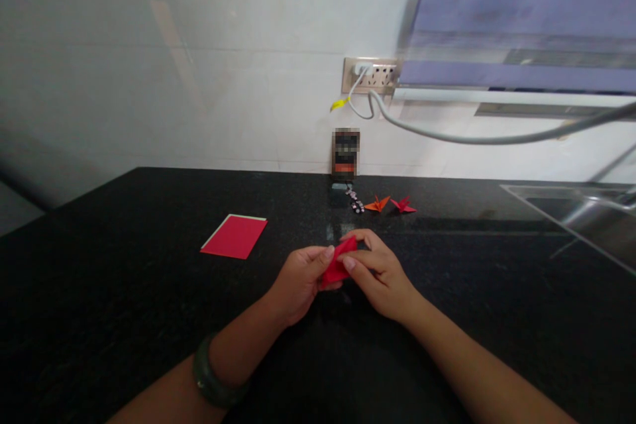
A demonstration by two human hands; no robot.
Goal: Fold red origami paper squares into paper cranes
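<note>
Between my two hands is a folded piece of red origami paper [334, 273], held just above the dark counter. My left hand [304, 278] pinches its left side, thumb on top and fingers beneath. On its right side, my right hand [380, 271] grips the paper with thumb and fingers, hiding part of the folds. Beyond my hands, an orange paper crane [378, 204] and a red paper crane [403, 205] sit side by side. A stack of red square paper [234, 236] with a white edge lies to the left.
A blurred-out phone-like object [346, 152] leans against the wall, with a beaded strap [355, 201] in front. A socket panel [370, 75] holds a plug with a white cable. At the right is a sink [571, 225]. The black counter [124, 291] spans the view.
</note>
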